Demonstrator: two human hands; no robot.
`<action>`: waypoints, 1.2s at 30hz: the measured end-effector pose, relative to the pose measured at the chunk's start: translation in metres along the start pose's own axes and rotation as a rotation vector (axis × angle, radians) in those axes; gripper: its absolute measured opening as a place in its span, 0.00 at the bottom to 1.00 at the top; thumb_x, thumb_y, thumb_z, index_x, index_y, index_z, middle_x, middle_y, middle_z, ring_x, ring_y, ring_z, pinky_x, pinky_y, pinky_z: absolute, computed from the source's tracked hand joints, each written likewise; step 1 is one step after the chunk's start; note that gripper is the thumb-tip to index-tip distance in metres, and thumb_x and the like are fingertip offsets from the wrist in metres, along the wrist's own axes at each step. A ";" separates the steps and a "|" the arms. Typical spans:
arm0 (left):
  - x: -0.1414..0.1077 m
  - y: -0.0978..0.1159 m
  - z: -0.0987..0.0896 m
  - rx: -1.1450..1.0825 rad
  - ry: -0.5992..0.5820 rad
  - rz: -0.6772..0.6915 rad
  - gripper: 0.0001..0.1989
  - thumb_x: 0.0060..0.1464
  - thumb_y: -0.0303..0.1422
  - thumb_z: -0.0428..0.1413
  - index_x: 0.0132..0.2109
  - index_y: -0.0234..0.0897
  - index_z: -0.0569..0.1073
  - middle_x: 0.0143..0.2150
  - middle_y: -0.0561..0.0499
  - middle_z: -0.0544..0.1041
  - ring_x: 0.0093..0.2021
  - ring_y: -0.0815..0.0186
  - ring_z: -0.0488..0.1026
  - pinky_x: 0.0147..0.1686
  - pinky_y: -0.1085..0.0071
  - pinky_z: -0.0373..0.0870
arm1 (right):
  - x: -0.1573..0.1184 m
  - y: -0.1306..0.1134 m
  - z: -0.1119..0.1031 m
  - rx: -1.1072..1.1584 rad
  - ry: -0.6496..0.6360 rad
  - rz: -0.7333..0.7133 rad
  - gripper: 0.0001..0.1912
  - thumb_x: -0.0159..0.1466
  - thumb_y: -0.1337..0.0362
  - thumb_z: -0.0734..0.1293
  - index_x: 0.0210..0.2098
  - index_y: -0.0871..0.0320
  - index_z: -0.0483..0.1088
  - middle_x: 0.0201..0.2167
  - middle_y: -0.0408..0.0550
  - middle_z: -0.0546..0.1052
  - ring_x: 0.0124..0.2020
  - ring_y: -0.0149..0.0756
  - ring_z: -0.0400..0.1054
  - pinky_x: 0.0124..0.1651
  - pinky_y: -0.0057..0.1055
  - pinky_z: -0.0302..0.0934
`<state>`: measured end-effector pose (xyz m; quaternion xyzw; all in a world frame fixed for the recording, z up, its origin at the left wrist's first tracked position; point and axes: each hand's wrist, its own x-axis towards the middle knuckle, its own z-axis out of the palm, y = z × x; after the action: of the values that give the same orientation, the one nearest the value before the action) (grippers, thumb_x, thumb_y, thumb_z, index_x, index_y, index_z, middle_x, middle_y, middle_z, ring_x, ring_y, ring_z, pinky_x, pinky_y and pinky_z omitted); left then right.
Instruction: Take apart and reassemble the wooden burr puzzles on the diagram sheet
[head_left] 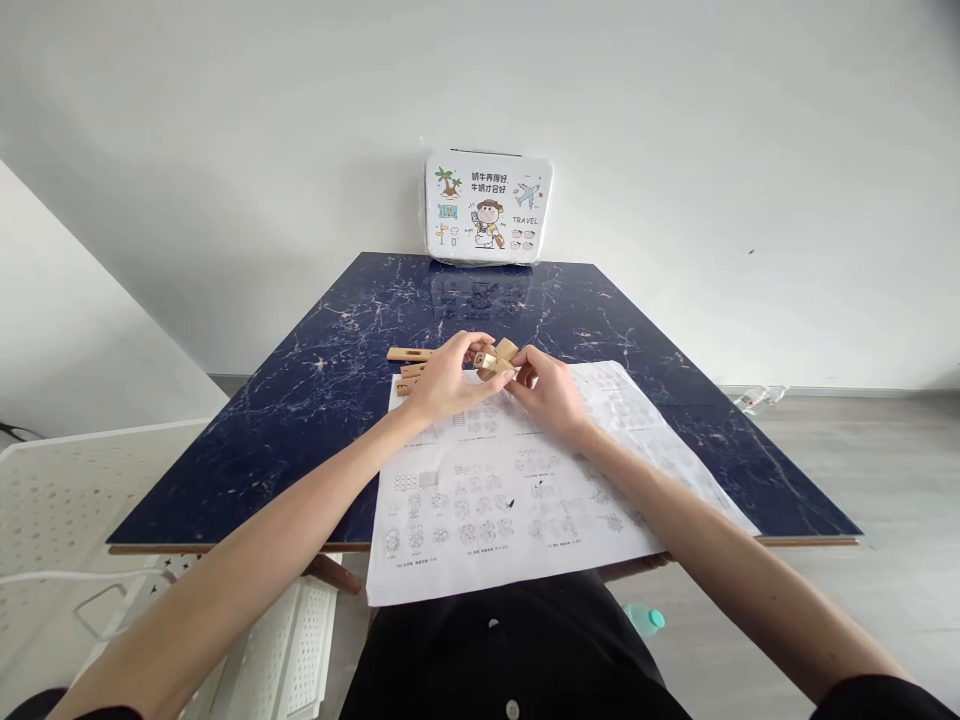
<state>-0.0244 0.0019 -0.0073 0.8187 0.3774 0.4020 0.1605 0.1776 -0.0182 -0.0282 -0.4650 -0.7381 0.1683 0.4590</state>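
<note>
Between my two hands is a small cluster of interlocking wooden puzzle blocks [505, 350], light in colour, with a dark mark on one end. My left hand [444, 380] grips its left side, thumb in front and fingers behind. On the right side, my right hand [550, 388] pinches the cluster with curled fingers. Several loose notched wooden sticks [409, 354] lie just left of my left hand, partly hidden by it. Below the hands spreads a white instruction sheet [450, 575] printed with small diagrams; its near edge hangs over the table edge.
The dark blue marbled table [300, 420] meets a pale wall. A white cartoon-printed case [487, 208] stands upright at its back. To the left is a white perforated rack [52, 490]. On the floor are a bottle with a green cap [649, 620] and a clear plastic wrapper [761, 399].
</note>
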 end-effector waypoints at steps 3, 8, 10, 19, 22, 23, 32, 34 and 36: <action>-0.001 0.000 0.000 -0.008 0.041 -0.002 0.24 0.62 0.49 0.62 0.58 0.42 0.70 0.56 0.45 0.78 0.54 0.56 0.77 0.52 0.58 0.75 | 0.002 -0.001 -0.001 0.064 -0.040 0.006 0.10 0.66 0.55 0.70 0.36 0.53 0.67 0.32 0.45 0.77 0.30 0.36 0.68 0.35 0.35 0.62; 0.000 0.002 -0.004 0.012 0.053 0.017 0.25 0.61 0.49 0.61 0.59 0.41 0.70 0.56 0.44 0.79 0.55 0.55 0.77 0.53 0.57 0.76 | 0.007 0.003 -0.007 0.259 -0.295 0.024 0.15 0.71 0.51 0.65 0.48 0.54 0.73 0.44 0.51 0.81 0.32 0.36 0.71 0.33 0.35 0.64; 0.000 0.002 -0.005 0.023 0.050 0.014 0.25 0.61 0.49 0.61 0.59 0.41 0.70 0.56 0.43 0.79 0.55 0.55 0.77 0.53 0.57 0.76 | 0.008 0.006 -0.007 0.284 -0.298 0.042 0.15 0.70 0.51 0.66 0.49 0.54 0.74 0.45 0.51 0.82 0.32 0.36 0.72 0.34 0.35 0.65; -0.003 -0.002 -0.002 0.014 -0.008 0.060 0.28 0.61 0.50 0.62 0.62 0.43 0.68 0.58 0.44 0.77 0.57 0.55 0.76 0.55 0.58 0.74 | 0.008 0.014 -0.004 0.241 -0.238 0.052 0.11 0.64 0.57 0.70 0.44 0.55 0.75 0.43 0.51 0.83 0.37 0.40 0.75 0.39 0.38 0.68; -0.003 -0.001 -0.003 -0.005 -0.026 0.044 0.29 0.61 0.50 0.62 0.63 0.43 0.68 0.58 0.44 0.78 0.57 0.55 0.76 0.54 0.58 0.74 | 0.007 0.012 -0.005 0.237 -0.246 0.048 0.11 0.65 0.57 0.70 0.45 0.54 0.76 0.44 0.51 0.83 0.37 0.41 0.76 0.41 0.39 0.69; -0.003 0.000 -0.004 -0.011 -0.043 0.027 0.29 0.61 0.51 0.62 0.63 0.43 0.68 0.58 0.43 0.78 0.56 0.54 0.77 0.53 0.58 0.74 | 0.007 0.011 -0.006 0.236 -0.248 0.055 0.12 0.65 0.56 0.71 0.45 0.54 0.76 0.43 0.51 0.83 0.38 0.41 0.76 0.41 0.39 0.70; 0.001 0.005 -0.011 -0.041 -0.159 -0.062 0.29 0.63 0.55 0.59 0.62 0.44 0.69 0.56 0.43 0.80 0.48 0.55 0.79 0.44 0.60 0.75 | 0.003 0.017 0.000 0.363 -0.223 0.129 0.24 0.62 0.49 0.75 0.50 0.54 0.68 0.43 0.53 0.82 0.36 0.41 0.76 0.35 0.38 0.70; 0.001 0.004 -0.010 -0.068 -0.222 -0.064 0.29 0.63 0.56 0.58 0.62 0.45 0.70 0.52 0.44 0.81 0.46 0.56 0.79 0.41 0.62 0.74 | 0.002 0.018 0.001 0.397 -0.229 0.143 0.27 0.61 0.51 0.76 0.52 0.53 0.64 0.43 0.52 0.82 0.35 0.40 0.76 0.34 0.37 0.70; 0.001 0.002 -0.010 -0.089 -0.282 -0.067 0.29 0.64 0.57 0.57 0.63 0.46 0.70 0.48 0.45 0.82 0.43 0.56 0.80 0.37 0.63 0.73 | 0.002 0.017 0.000 0.401 -0.248 0.143 0.27 0.62 0.52 0.76 0.53 0.53 0.64 0.41 0.50 0.82 0.34 0.40 0.76 0.34 0.37 0.70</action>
<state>-0.0308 0.0011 0.0001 0.8460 0.3600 0.2940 0.2612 0.1866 -0.0083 -0.0387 -0.3916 -0.7057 0.3993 0.4349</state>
